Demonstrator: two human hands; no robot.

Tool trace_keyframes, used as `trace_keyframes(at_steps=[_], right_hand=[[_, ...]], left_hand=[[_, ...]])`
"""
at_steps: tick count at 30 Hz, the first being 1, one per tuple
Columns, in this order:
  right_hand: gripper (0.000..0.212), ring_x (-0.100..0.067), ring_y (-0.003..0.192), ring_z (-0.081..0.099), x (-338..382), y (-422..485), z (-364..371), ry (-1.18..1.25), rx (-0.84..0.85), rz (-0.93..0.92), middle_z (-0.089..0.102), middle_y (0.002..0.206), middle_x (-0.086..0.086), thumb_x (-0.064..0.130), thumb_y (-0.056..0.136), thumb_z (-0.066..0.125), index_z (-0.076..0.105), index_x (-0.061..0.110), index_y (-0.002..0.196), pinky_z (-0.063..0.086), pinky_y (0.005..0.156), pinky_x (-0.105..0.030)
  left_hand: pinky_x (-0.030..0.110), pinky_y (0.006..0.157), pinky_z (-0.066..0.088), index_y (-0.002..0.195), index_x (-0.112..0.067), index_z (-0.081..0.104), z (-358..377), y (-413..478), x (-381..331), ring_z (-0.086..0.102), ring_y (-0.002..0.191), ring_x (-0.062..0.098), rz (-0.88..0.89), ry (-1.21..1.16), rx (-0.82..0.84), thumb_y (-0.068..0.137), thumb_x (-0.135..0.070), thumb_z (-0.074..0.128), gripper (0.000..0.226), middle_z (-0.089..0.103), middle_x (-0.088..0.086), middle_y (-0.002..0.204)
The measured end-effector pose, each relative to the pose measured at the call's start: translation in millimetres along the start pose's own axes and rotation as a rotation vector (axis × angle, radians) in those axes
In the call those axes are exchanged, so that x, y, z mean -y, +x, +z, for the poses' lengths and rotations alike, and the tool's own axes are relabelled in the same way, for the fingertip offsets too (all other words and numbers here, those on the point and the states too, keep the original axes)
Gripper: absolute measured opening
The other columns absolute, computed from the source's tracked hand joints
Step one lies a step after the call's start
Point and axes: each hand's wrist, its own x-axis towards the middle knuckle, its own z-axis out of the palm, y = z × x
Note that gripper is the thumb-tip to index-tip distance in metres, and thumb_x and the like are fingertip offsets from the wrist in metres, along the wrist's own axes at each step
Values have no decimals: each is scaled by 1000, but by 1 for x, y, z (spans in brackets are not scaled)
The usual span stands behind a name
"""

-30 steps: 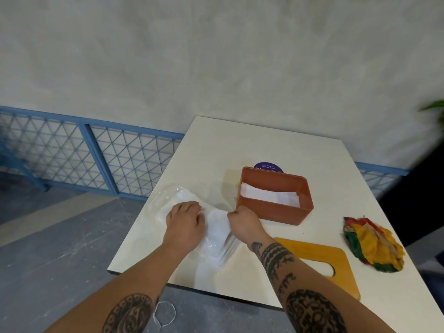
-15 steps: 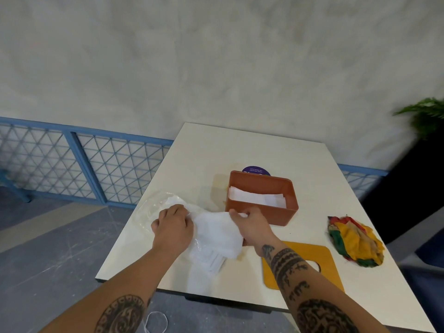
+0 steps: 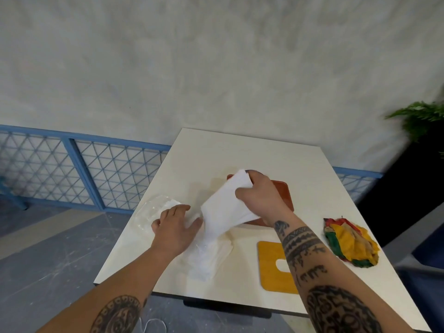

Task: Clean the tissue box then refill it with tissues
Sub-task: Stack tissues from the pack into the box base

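Note:
My right hand [image 3: 260,197] grips a stack of white tissues [image 3: 225,207] and holds it lifted over the orange tissue box [image 3: 284,192], which is mostly hidden behind hand and tissues. My left hand [image 3: 175,227] rests with fingers spread on the clear plastic tissue wrapper [image 3: 156,210], pressing it to the white table [image 3: 240,152]. More white tissues or wrapper [image 3: 209,260] trail on the table below the lifted stack. The yellow box lid [image 3: 269,265] with its slot lies flat near the front edge, partly under my right forearm.
A crumpled red, yellow and green cloth [image 3: 350,243] lies at the table's right side. A blue lattice fence [image 3: 84,169] runs along the wall to the left. A dark planter with a green plant [image 3: 418,121] stands at the right.
My right hand has pulled the tissue stack out of the wrapper and raised it up and right over the box. My left hand has opened flat on the wrapper.

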Motion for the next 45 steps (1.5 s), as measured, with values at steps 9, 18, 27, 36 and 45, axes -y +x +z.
trace_keyframes(at_steps=[9, 18, 27, 36, 45], right_hand=[[44, 7, 109, 57, 23, 0, -6, 87, 61, -322, 65, 116, 26, 5, 87, 65, 64, 37, 118, 45, 87, -9], [72, -9, 92, 61, -11, 3, 46, 281, 26, -116, 56, 113, 7, -13, 83, 49, 57, 40, 131, 50, 66, -14], [54, 3, 100, 58, -46, -6, 82, 241, 105, 3, 59, 122, 14, 6, 91, 62, 51, 37, 133, 46, 66, -5], [49, -12, 118, 55, -45, 3, 73, 199, 25, -48, 52, 126, 24, 10, 93, 60, 55, 48, 124, 52, 99, -35], [32, -13, 111, 61, -35, 34, 28, 369, -60, -17, 63, 122, 9, 19, 101, 54, 59, 42, 123, 54, 93, -33]], left_hand=[[47, 113, 43, 146, -20, 49, -51, 14, -11, 58, 132, 23, -73, -1359, 229, 78, -46, 79, 78, 64, 1, 140], [41, 92, 56, 117, -19, 67, -69, 18, 19, 70, 110, 29, -163, -1077, 16, 92, -1, 69, 31, 76, 6, 112], [30, 76, 48, 121, -30, 46, -57, 1, 31, 56, 99, 17, -230, -703, 29, 81, 17, 50, 62, 59, -8, 107], [40, 90, 52, 134, -29, 46, -48, 10, 24, 60, 109, 21, -192, -775, -5, 86, 0, 71, 61, 61, -4, 120], [36, 89, 52, 129, -32, 47, -47, 35, -29, 57, 113, 18, -77, -809, 39, 77, 12, 59, 70, 59, -11, 119]])
